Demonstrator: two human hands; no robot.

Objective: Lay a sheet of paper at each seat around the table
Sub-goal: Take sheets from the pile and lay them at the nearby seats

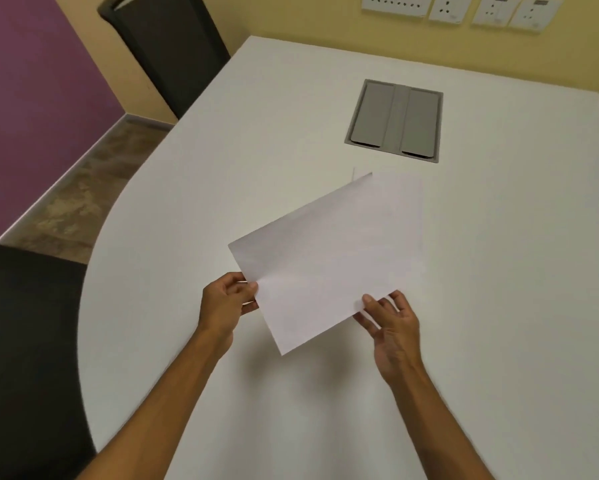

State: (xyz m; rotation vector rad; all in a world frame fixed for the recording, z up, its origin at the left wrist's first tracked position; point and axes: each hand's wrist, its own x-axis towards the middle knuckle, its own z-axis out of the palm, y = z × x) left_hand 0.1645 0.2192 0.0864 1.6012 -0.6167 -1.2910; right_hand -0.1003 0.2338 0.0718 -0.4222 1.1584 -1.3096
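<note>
A white sheet of paper [322, 261] is held tilted just above the white table [187, 188], its long side running from lower left to upper right. My left hand [227, 303] pinches the sheet's left edge between thumb and fingers. My right hand [389, 323] grips its near right edge, thumb on top. Behind the held sheet, more white paper [403, 192] lies flat on the table, its faint edges showing at the upper right.
A grey recessed cable box [395, 121] with two flaps sits in the table's middle. One black chair [166, 53] stands at the far left corner, another black chair [24, 341] at the near left. Wall sockets [460, 6] line the yellow wall beyond.
</note>
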